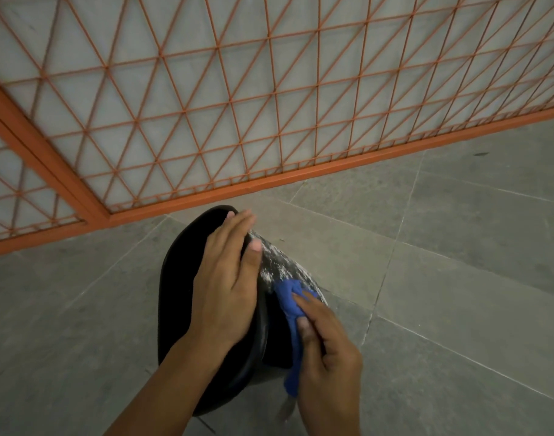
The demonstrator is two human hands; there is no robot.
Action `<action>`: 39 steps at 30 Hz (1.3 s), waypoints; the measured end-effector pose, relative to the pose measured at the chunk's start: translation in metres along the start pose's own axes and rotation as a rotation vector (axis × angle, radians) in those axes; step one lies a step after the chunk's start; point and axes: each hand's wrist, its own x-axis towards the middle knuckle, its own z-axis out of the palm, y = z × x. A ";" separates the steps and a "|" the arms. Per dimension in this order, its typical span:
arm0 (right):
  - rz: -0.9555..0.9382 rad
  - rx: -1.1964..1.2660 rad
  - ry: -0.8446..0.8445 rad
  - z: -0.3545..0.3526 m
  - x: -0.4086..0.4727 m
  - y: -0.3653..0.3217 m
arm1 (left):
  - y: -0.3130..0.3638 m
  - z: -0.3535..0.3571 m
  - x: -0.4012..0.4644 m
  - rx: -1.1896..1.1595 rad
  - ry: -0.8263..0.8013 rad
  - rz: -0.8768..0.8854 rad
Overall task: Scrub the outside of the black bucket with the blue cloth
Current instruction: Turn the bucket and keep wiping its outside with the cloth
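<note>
One round black plastic bucket (181, 284) stands on the grey tiled floor (458, 278), just in front of one orange metal lattice gate (237, 89) — open floor lies to its right. The left hand (225, 284) rests on the rim, fingers straight and together. The right hand (326, 350) pinches one crumpled blue cloth (289, 297) against the white-speckled outer wall. The bucket's inside is dark — contents cannot be told.

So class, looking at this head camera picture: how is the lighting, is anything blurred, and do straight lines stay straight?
Head view: light is dim and even, no hard shadows; the orange grille bars bow, a wide-angle distortion; the left hand fingertips look slightly smeared; the black bucket is so dark its surface detail vanishes, apart from white residue near the blue cloth.
</note>
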 end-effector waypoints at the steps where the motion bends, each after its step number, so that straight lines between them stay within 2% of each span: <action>1: 0.008 0.002 0.000 0.000 -0.001 0.002 | 0.000 -0.001 0.005 -0.011 0.056 0.001; 4: 0.007 0.003 0.006 -0.002 -0.005 0.006 | -0.001 -0.001 0.019 -0.004 0.108 -0.030; 8: -0.141 -0.129 0.037 0.001 -0.021 0.004 | -0.009 0.007 0.024 0.058 -0.130 -0.052; 10: -0.186 -0.131 0.030 0.006 -0.023 -0.001 | -0.014 0.007 0.025 0.069 -0.187 -0.066; 15: -0.093 -0.117 0.029 0.003 -0.006 0.005 | -0.014 0.009 0.024 0.107 -0.181 -0.083; 18: -0.130 -0.126 0.076 0.011 -0.027 -0.003 | -0.013 0.007 0.026 0.075 -0.204 -0.076; 21: -0.132 -0.120 0.019 0.015 -0.017 -0.001 | -0.016 0.005 0.026 0.034 -0.212 -0.096; 27: -0.006 -0.074 -0.088 0.008 -0.007 0.000 | -0.017 0.007 0.024 -0.014 -0.180 -0.054; 31: -0.022 -0.003 -0.129 0.002 -0.005 0.002 | -0.020 0.002 0.023 -0.038 -0.203 -0.076; 36: -0.150 -0.003 -0.086 0.007 -0.016 -0.008 | -0.020 0.001 0.019 -0.047 -0.184 -0.115; 39: -0.115 -0.042 -0.101 0.002 -0.007 -0.001 | -0.014 0.002 0.021 -0.032 -0.136 -0.191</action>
